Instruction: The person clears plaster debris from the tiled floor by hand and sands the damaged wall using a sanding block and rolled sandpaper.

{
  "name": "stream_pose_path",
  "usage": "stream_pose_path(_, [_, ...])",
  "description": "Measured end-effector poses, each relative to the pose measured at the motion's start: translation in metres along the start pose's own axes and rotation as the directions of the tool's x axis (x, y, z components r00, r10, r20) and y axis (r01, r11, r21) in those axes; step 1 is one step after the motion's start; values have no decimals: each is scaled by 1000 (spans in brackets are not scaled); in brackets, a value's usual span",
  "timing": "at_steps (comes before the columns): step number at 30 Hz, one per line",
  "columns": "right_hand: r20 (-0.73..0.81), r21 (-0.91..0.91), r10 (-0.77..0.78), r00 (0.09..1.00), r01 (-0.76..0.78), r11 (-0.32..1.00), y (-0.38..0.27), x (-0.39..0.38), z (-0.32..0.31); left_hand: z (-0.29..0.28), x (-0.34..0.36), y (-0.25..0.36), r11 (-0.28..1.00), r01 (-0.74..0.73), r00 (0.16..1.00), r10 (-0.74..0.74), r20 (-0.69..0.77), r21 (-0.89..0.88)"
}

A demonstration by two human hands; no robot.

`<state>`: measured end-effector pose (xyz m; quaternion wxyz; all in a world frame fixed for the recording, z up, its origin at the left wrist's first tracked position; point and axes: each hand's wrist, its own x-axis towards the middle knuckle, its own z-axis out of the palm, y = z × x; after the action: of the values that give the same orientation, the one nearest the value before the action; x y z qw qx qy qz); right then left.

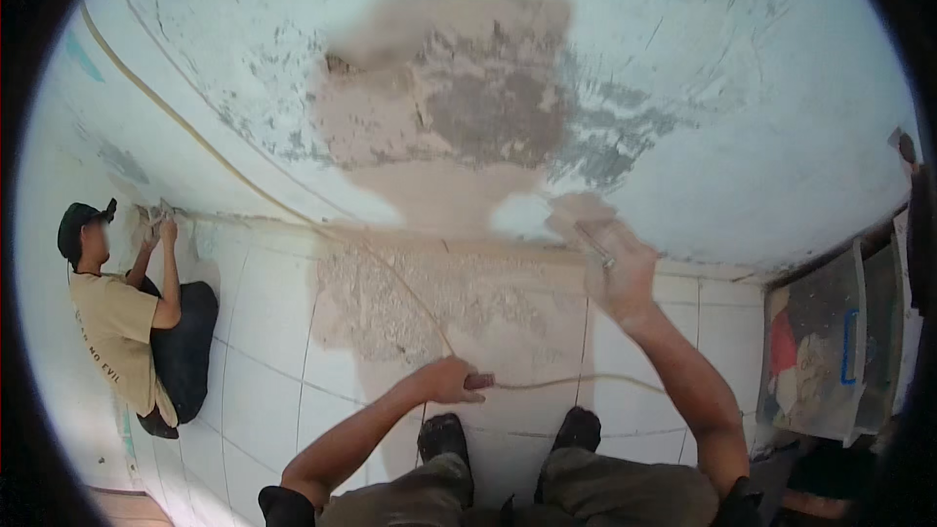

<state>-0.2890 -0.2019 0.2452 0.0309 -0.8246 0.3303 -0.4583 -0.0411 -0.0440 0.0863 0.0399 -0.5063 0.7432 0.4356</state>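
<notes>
My right hand is raised to the lower part of the wall, closed around a flat plastering trowel. A narrow metal part of the trowel shows beside my fingers, and its blade is hard to make out against the brownish surface. Lower down, my left hand is closed on a small reddish-brown, block-like thing, whose kind I cannot make out. A yellowish cable runs past that hand. In front of me, the wall carries a patch of beige and grey plaster.
Rough, crumbly plaster covers floor tiles at the wall's foot. My dark shoes stand behind it. At left, a person in a tan shirt crouches with hands against the wall. A clear plastic drawer unit stands at right.
</notes>
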Motion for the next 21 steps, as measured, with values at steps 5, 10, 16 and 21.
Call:
stream_pose_path(5, [-317,61,107,942,-92,994,-6,-3,-56,6,-13,-14,995,93,992,-97,-79,-47])
stream_pose_path(10, [-225,137,255,941,-228,964,14,-3,-12,12,-19,-23,992,95,970,-112,-217,-87])
stream_pose_path(16, [135,94,29,990,-42,995,32,-47,39,13,-14,-17,980,178,926,-199,-321,-93])
stream_pose_path(21, [-279,55,36,960,-21,998,16,-24,-35,8,-13,-25,982,181,870,-189,-455,-61])
